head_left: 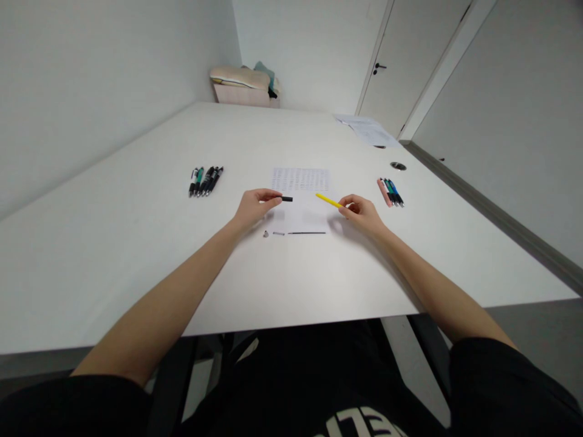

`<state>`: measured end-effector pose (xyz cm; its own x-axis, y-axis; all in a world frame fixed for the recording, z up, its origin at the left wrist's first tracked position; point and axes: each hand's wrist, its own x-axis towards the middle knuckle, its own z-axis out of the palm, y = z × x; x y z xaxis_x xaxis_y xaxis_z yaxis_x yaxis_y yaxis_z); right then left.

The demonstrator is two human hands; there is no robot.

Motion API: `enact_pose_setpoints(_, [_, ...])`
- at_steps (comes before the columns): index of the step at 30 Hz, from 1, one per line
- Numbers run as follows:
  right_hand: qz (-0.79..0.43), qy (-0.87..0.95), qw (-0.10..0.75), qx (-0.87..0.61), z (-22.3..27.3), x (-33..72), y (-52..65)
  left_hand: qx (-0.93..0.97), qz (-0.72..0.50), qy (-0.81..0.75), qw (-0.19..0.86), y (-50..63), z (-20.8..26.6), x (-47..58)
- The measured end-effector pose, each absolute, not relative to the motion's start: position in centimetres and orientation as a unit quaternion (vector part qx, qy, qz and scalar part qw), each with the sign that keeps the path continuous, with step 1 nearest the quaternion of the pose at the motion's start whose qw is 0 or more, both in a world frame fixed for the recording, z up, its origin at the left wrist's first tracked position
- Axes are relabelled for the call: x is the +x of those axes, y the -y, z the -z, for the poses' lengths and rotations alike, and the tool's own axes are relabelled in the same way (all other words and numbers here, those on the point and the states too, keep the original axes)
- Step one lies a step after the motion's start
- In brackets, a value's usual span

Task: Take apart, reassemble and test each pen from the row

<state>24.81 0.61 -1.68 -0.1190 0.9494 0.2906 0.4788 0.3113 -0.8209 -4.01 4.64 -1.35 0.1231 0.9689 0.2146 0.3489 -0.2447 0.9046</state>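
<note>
Between the fingertips of my left hand (256, 208) is a short black pen grip piece (286, 199), pointing right. My right hand (362, 213) pinches a yellow pen barrel (327, 199) near its right end; its free end points left toward the black piece, with a gap between the two. Both hands are above a printed sheet of paper (300, 180). Along the sheet's near edge lie a small silvery pen tip (266, 233), a spring (279, 233) and a thin dark ink refill (306, 233), in a row.
Several pens (207, 181) lie grouped on the left of the white table (150, 243). Another group of pens (395, 192) rests on the right, below a round table grommet (398, 165). More papers (368, 130) lie at the far right.
</note>
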Motion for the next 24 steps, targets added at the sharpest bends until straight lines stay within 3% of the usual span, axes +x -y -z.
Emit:
enact_pose_setpoints(4, [-0.205,0.74,0.393,-0.506,1.6,24.2,-0.4,0.628,-0.441,-0.499,0.402,-4.5,1.6,-3.7])
enact_pose_setpoints(8, [-0.156,0.765,0.394,-0.485,1.3,23.4,-0.1,0.66,-0.425,-0.488,0.382,-3.9,1.2,-3.3])
enact_pose_setpoints(24, [-0.136,0.781,0.399,-0.461,1.2,22.9,-0.1,0.683,-0.412,-0.479,0.367,-3.5,1.1,-2.9])
